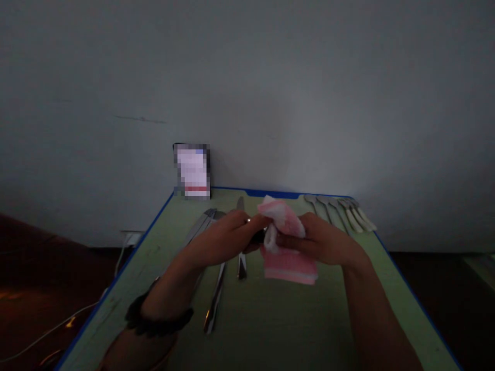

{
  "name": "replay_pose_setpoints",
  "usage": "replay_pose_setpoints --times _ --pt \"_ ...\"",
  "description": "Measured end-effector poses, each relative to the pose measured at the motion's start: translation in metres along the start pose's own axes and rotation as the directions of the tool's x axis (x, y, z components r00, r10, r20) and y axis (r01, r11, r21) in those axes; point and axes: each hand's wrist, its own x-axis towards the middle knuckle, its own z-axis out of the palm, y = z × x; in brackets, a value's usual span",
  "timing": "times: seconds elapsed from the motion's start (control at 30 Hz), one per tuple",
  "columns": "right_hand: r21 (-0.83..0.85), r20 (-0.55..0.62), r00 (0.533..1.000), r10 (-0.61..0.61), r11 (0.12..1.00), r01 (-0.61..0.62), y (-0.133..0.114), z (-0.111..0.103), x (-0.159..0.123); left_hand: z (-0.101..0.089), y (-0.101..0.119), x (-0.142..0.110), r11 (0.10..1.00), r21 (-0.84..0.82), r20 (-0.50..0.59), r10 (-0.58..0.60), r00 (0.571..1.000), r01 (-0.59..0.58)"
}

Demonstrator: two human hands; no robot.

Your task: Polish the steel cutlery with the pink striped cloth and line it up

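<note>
My right hand (323, 239) is closed on a pink-and-white cloth (290, 268), which is bunched at the top and hangs down in a flap. Beside it, my left hand (226, 234) has its fingers curled, with the thumb against the cloth. A dark, shiny thing (256, 237) shows between the left fingers and the cloth, its kind mostly hidden. Below the left hand lies a table knife (242, 265), blade pointing away. Another metal utensil (214, 304) lies left of it, with more knives (201, 222) partly covered by my left arm.
At the table's far right lie several spoons (323, 201) and some pale-handled cutlery (358, 216). A phone (193, 172) with a lit screen leans against the wall (247, 93) at the back left. The green table (290, 330) has a blue edge. A white cable (83, 309) hangs at the left.
</note>
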Motion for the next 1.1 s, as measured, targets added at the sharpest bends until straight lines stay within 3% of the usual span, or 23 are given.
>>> replay_pose_setpoints --times 0.1,0.23,0.33,0.47,0.57,0.67,0.8,0.9,1.1 --pt "0.005 0.063 0.997 0.033 0.999 -0.033 0.013 -0.010 -0.006 -0.005 -0.001 -0.002 0.998 0.002 -0.002 -0.063 0.998 0.063" --pt "0.107 0.042 0.999 0.029 0.994 -0.033 0.026 -0.025 -0.017 -0.010 -0.012 -0.006 0.966 -0.172 -0.167 -0.220 0.961 0.191" --pt "0.136 -0.123 0.992 -0.006 0.990 0.023 0.023 -0.025 -0.017 -0.008 -0.020 -0.006 0.967 -0.183 -0.242 -0.218 0.945 0.176" --pt "0.126 -0.413 0.911 -0.020 0.989 0.078 0.020 -0.017 -0.007 -0.002 -0.016 -0.001 0.957 -0.211 -0.172 -0.238 0.956 0.201" --pt "0.213 -0.494 0.869 -0.021 0.966 0.144 0.024 -0.014 -0.006 0.000 -0.013 0.002 0.925 -0.293 -0.156 -0.296 0.942 0.242" --pt "0.253 -0.437 0.895 -0.090 0.942 0.218 0.019 -0.015 -0.011 -0.001 -0.016 0.002 0.923 -0.305 -0.172 -0.293 0.940 0.232" --pt "0.047 -0.256 0.925 -0.281 0.952 0.302 -0.002 -0.015 -0.015 -0.001 -0.024 0.001 0.981 -0.158 -0.177 -0.144 0.974 0.116" --pt "-0.091 -0.150 0.958 -0.246 0.968 0.234 -0.014 -0.011 -0.016 -0.002 -0.024 0.000 0.991 -0.105 -0.210 -0.101 0.972 0.081" --pt "-0.202 -0.246 0.944 -0.220 0.964 0.172 -0.016 -0.010 -0.016 -0.005 -0.017 -0.004 0.979 -0.175 -0.245 -0.145 0.959 0.103"
